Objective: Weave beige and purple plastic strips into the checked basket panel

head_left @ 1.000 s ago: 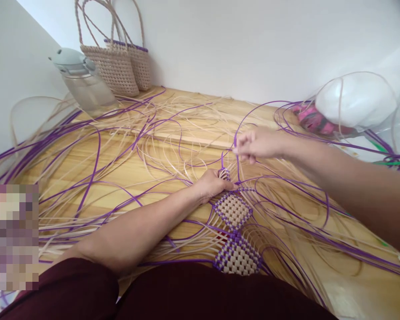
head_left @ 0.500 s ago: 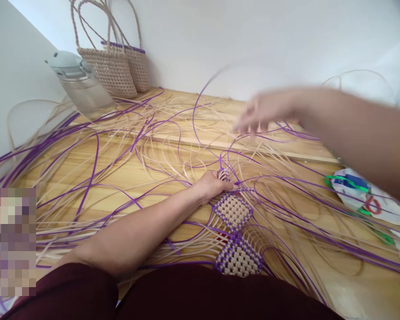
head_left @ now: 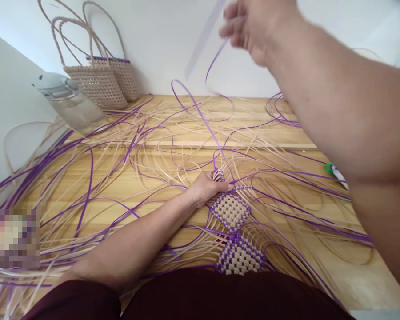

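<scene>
My left hand (head_left: 207, 187) grips the upper end of a woven piece (head_left: 231, 212), made of beige and purple strands in diamond shapes, low in the middle of the view. Its thumb presses near the base of a purple strand (head_left: 205, 118) that rises and loops over the table. High at the top, my right hand (head_left: 250, 33) is raised with fingers closed on a purple strand, slightly blurred. A second diamond (head_left: 240, 258) lies nearest my body, with beige and purple strands fanning out on both sides.
Two woven bags (head_left: 96, 84) stand against the wall at the back left, beside a tilted clear bottle (head_left: 76, 106). Loose strands cover much of the wooden table (head_left: 113, 166). A green and white item (head_left: 335, 173) is partly behind my right arm.
My right hand has risen from above the table to the top of the view, drawing a purple strand upward. My left hand keeps its hold. The view has shifted slightly.
</scene>
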The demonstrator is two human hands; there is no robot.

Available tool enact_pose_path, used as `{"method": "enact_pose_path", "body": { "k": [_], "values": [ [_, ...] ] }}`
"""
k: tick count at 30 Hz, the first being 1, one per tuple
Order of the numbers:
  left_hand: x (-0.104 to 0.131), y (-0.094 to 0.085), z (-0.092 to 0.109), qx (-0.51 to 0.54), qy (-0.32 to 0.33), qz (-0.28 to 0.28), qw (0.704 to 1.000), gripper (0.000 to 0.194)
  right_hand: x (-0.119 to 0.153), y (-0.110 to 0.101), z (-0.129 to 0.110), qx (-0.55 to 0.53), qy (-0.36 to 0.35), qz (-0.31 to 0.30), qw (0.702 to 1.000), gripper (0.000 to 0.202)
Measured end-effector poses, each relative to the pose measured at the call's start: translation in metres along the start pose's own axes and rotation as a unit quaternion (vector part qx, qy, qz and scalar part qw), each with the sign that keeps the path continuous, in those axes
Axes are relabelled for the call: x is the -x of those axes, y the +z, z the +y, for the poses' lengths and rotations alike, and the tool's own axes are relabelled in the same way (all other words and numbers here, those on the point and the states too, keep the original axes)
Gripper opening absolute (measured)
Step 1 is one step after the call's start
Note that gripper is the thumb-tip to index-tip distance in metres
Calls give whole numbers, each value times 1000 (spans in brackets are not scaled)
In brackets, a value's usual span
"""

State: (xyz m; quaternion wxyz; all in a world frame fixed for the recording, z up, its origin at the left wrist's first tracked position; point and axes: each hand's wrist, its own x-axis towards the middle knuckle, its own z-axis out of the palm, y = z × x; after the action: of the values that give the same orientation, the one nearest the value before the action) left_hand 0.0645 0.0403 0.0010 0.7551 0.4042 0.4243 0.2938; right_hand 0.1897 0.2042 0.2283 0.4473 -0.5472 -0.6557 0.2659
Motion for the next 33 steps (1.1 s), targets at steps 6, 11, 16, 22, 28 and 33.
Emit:
{"method": "enact_pose_path", "body": {
  "k": [6,11,16,22,28,33],
  "values": [
    [-1,0,-1,9,6,-5,1000,30,63,1,46,335,91,-414,842,27],
    [0,-1,1,13,27,-20,999,33,159,8,98,253,10,-475,843,11],
    [-1,-3,-1,16,50,-32,998,36,178,18,106,238,-138,-379,883,19],
    [-3,-5,-1,57,28,-48,997,43,181,26,130,185,-225,-325,900,27],
    [-3,-5,-2,94,0,-24,995,37,179,27,136,152,-222,-297,916,22],
    [-1,-1,-2,116,17,-16,993,37,176,29,130,144,-233,-303,913,23]
  ]
}}
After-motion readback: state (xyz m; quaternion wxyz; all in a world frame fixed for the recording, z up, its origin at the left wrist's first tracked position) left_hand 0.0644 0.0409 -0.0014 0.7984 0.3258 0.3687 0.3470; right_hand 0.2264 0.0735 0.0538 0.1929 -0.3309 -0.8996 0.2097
